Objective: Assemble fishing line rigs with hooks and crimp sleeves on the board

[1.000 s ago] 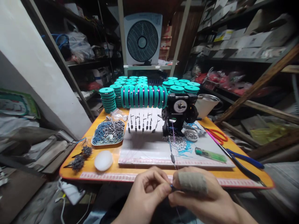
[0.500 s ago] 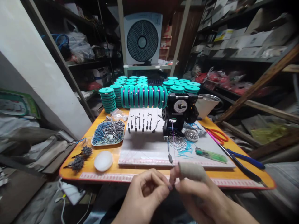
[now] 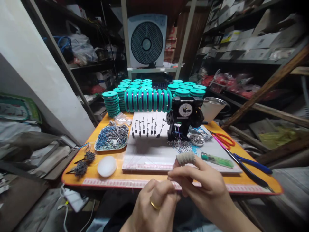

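A: Fingers, left hand [image 3: 154, 206]: curled in, tips pinched together near the right fingertips. You wear a gold ring [image 3: 154, 205]. What they pinch is too small to tell; likely the thin purple line [image 3: 179, 135].

B: And the right hand [image 3: 202, 187]?

A: Thumb and forefinger closed in a pinch just above the left knuckles. A grey cloth sleeve [image 3: 185, 158] wraps one raised finger, probably to guard your skin against the line.

B: Where does the line run?

A: Down from the black winder [image 3: 185, 114] at the back of the white board [image 3: 147, 154] toward your hands; its near end is lost against them.

B: Pose?

A: Both hands sit close to your body, touching, over the near edge of the orange table [image 3: 116, 177], wrists low, so the line can stay taut.

B: Surroundings?

A: Teal spools [image 3: 147, 100] in a row beside the winder. Tray of small tubes [image 3: 112, 138] left. Green lighter [image 3: 217, 160], red scissors [image 3: 224, 139] and blue pliers [image 3: 253, 164] right, all within your reach.
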The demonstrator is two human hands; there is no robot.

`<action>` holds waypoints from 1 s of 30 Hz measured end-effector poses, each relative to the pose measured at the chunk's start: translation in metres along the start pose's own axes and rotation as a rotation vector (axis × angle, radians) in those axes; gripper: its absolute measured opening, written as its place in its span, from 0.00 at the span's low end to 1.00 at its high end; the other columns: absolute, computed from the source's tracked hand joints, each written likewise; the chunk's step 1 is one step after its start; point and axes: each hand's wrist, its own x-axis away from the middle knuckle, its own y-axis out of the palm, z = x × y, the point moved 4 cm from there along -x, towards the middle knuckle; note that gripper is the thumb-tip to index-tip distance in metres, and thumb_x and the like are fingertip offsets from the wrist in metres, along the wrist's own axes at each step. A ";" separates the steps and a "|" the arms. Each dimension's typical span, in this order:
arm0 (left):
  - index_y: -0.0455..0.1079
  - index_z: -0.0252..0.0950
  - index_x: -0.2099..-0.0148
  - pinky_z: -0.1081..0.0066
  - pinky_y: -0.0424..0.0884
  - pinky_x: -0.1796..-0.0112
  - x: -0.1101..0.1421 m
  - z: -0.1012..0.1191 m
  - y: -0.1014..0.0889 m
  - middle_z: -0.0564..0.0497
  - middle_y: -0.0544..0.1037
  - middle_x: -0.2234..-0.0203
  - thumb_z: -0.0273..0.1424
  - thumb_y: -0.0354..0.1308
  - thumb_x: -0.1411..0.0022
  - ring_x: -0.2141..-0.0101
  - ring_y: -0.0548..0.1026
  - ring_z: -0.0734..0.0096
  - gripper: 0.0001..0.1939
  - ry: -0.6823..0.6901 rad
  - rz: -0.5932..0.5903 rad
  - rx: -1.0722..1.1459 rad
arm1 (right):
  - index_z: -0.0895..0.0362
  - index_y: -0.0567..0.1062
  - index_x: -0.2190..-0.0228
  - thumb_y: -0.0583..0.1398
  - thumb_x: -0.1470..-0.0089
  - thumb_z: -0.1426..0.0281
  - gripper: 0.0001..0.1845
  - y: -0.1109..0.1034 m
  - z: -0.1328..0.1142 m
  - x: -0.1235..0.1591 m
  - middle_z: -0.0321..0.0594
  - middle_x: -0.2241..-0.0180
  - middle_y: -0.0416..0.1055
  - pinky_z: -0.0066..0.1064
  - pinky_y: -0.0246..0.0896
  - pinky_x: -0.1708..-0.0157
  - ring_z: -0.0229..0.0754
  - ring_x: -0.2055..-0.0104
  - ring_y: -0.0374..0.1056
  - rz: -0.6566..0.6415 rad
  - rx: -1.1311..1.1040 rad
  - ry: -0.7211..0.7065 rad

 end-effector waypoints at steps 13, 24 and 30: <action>0.65 0.31 0.74 0.79 0.44 0.81 0.015 -0.011 0.024 0.56 0.64 0.78 0.39 0.69 0.44 0.82 0.50 0.87 0.20 -1.330 0.033 1.580 | 0.57 0.70 0.70 0.61 0.41 0.74 0.06 0.002 0.003 0.022 0.33 0.76 0.67 0.20 0.63 0.78 0.33 0.74 0.65 -0.414 -0.025 0.155; 0.70 0.29 0.59 0.69 0.73 0.69 0.002 0.002 0.000 0.41 0.76 0.67 0.15 0.53 0.40 0.70 0.75 0.66 0.10 -0.061 -0.003 0.034 | 0.55 0.77 0.69 0.59 0.40 0.78 0.10 0.000 -0.003 -0.002 0.37 0.71 0.69 0.21 0.65 0.73 0.34 0.70 0.68 -0.041 0.073 0.038; 0.67 0.35 0.69 0.72 0.68 0.67 0.009 -0.017 0.007 0.47 0.75 0.69 0.24 0.57 0.37 0.67 0.74 0.68 0.07 -0.733 -0.033 0.683 | 0.55 0.71 0.56 0.55 0.42 0.80 0.14 -0.005 0.000 0.012 0.42 0.59 0.71 0.24 0.70 0.63 0.35 0.63 0.72 -0.108 0.050 -0.038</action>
